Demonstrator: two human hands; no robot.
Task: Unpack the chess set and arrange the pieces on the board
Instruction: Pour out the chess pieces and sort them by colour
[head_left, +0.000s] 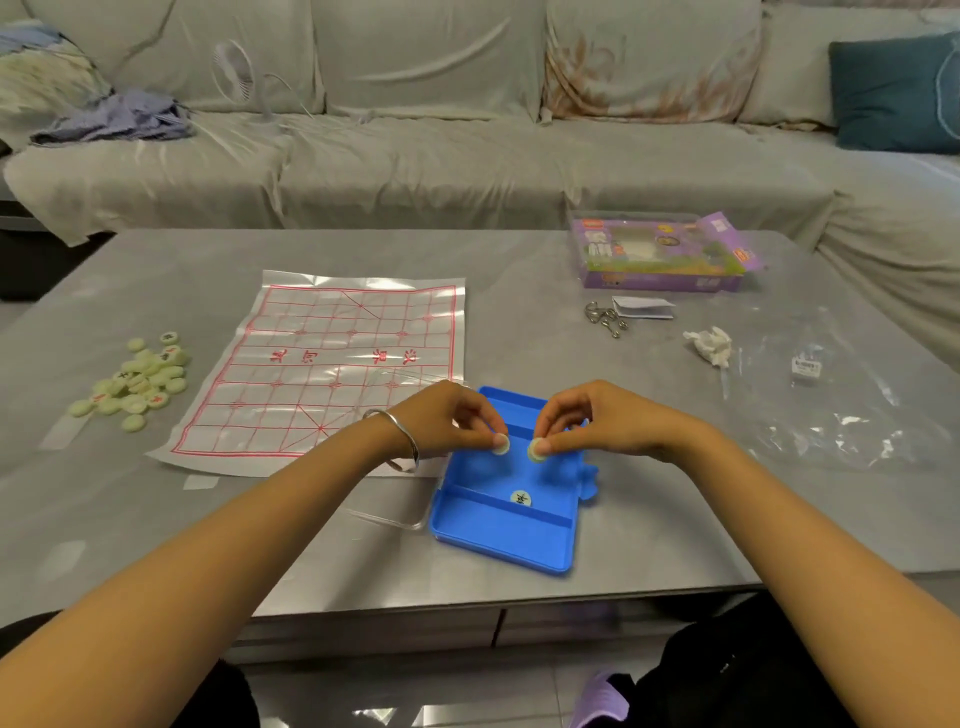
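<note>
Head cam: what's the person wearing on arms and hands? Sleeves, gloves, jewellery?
No sleeves or gloves show on either arm. The left hand has a thin, silver-coloured metal bangle hanging loose at its wrist. The right hand and its wrist wear nothing. No rings or watch are visible.

Tray (504, 540) blue plastic, matt-smooth. Board (332, 358) thin clear plastic sheet, glossy, creased (glare on folds). Each piece (520, 498) pale milky plastic. Table (156, 519) grey, smooth, semi-gloss. Bangle (410, 441) shiny metal. Sofa (415, 156) cover wrinkled cloth. Bag (852, 415) clear crinkly plastic. Tissue (709, 345) crumpled paper.
</note>
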